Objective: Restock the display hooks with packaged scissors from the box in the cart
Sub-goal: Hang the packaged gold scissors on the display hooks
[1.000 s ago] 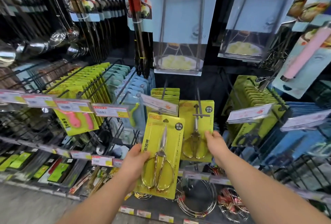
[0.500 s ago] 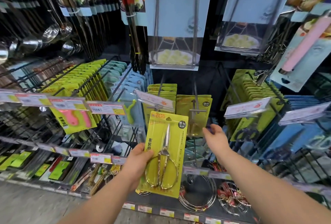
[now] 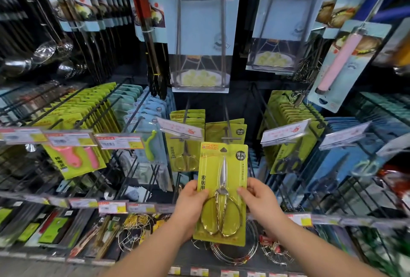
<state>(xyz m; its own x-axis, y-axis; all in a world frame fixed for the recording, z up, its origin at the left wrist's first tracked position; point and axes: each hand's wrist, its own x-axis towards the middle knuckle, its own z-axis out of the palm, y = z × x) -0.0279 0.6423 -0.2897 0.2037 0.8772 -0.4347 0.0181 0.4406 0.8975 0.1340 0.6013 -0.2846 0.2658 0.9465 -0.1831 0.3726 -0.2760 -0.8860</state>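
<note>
Two hands, I see, hold the scissors pack (image 3: 224,188) upright just below the tip of the hook (image 3: 230,138), in front of the packs (image 3: 235,129) hung on that hook, the left hand (image 3: 190,203) with fingers clamped on one side edge and the right hand (image 3: 259,199) with fingers clamped on the other.

We hold the scissors pack (image 3: 230,165) upright at the lower centre of the frame. Our left hand (image 3: 190,201) pinches its left edge and our right hand (image 3: 257,199) its right. It is a yellow-green card with black characters, sealed over gold-handled scissors whose silver blades point up. Its hang hole sits just below the T-shaped tip of the display hook (image 3: 230,138), where matching packs (image 3: 226,129) hang behind.
</note>
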